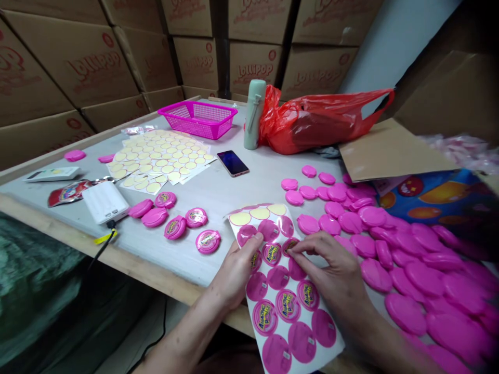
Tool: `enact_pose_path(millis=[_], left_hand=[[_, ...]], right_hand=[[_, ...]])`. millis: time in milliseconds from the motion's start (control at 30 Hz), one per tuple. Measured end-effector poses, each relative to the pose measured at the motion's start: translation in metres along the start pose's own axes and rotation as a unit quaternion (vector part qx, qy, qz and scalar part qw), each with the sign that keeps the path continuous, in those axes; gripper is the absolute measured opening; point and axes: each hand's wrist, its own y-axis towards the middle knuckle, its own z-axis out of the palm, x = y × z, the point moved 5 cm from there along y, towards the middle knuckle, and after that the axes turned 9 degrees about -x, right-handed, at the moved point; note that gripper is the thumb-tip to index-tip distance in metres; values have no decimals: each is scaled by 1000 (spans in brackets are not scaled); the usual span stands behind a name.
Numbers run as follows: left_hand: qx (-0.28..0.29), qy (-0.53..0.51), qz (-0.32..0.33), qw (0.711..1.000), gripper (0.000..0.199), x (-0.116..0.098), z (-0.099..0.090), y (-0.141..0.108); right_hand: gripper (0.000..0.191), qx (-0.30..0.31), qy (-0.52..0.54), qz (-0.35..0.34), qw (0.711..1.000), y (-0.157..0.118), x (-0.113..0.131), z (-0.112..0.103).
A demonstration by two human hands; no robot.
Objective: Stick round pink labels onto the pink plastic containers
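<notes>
My left hand (236, 270) grips the edge of a sheet of round pink printed stickers (286, 301), holding it up off the table. The fingertips of my right hand (329, 265) pinch a round sticker (290, 245) near the sheet's top, partly hiding it. Just right of my right hand lies a heap of bare pink round plastic cases (405, 275). To the left of the sheet, several pink cases with printed labels (208, 241) lie on the grey table (210, 200). A cream label sheet (158, 158) lies farther back.
A pink plastic basket (198, 119), a green flask (254, 114), a red plastic bag (323, 122) and a phone (233, 163) stand on the table. A white power bank (105, 201) sits at its front edge. Cardboard cartons (249, 62) are stacked behind.
</notes>
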Motion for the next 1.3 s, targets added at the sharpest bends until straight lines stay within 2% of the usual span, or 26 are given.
enact_pose_path(millis=[167,333,500,600,700,833,1033,1133,1200,1300], left_hand=[[30,20,19,999,50,1,-1,-1],[60,26,-2,998,38,2,-1,-4],[68,12,-55,996,28,2,0,-5],[91,-23,-77,993,24,0,1,-5],[102,-51,-119,986,25,2,2,-4],[72,-77,-160,981,32,4,5,0],[25,-114,-193,974,38,4,8,1],[3,-118,-159,980,36,2,5,4],[-35,-117,-116,986,35,0,-1,7],[-96,-109,-50,988,35,-3,-9,11]], right_hand=[[14,-1,3,41,999,4,-5,-3],[9,29,19,5,999,7,-3,-5],[21,24,-18,-22,999,8,0,-10],[19,42,-8,-48,998,7,5,-11],[19,10,-24,-106,994,4,13,-14],[22,-61,-88,-170,980,-1,15,-15],[21,-47,-113,-211,970,-2,12,-3],[20,-20,-97,-211,972,-2,13,0],[20,-12,-74,-206,976,-2,15,-3],[23,-49,-27,-170,984,-1,17,-16]])
